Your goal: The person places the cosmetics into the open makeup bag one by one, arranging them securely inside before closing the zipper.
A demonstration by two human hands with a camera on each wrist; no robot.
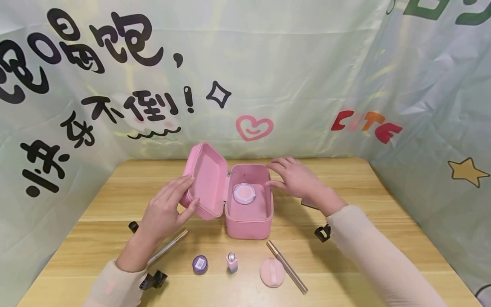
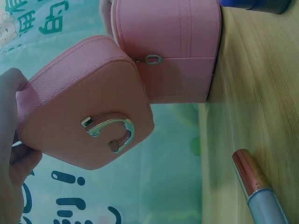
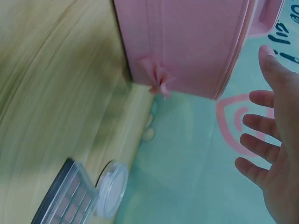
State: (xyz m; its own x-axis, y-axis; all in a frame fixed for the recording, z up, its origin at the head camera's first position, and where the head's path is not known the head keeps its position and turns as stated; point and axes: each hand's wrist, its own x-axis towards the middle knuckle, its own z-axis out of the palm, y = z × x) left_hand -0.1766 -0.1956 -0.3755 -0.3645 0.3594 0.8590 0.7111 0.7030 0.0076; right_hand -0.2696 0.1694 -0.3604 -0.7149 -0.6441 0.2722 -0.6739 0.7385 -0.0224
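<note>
A pink cosmetic case [image 1: 248, 230] stands on the wooden table, its lid [image 1: 210, 181] swung out to the left on its hinges. My left hand [image 1: 163, 211] grips the lid's outer edge between thumb and fingers. The lid's outer face bears a gold-coloured carry handle [image 2: 124, 133]. Inside the case lies a round compact [image 1: 244, 194] with a clear cover. My right hand [image 1: 294, 177] is at the case's right rim, fingers spread and holding nothing. On the case's outer wall, a pink bow [image 3: 158, 77] shows in the right wrist view.
In front of the case are a purple-lidded jar [image 1: 200, 265], a small pink-purple bottle [image 1: 232, 263], a powder puff [image 1: 270, 273] and a slim metallic tube [image 1: 289, 269]. Another slim tube [image 1: 168, 246] lies by my left wrist. A pan palette [image 3: 70, 198] and round container [image 3: 113, 189] sit right of the case.
</note>
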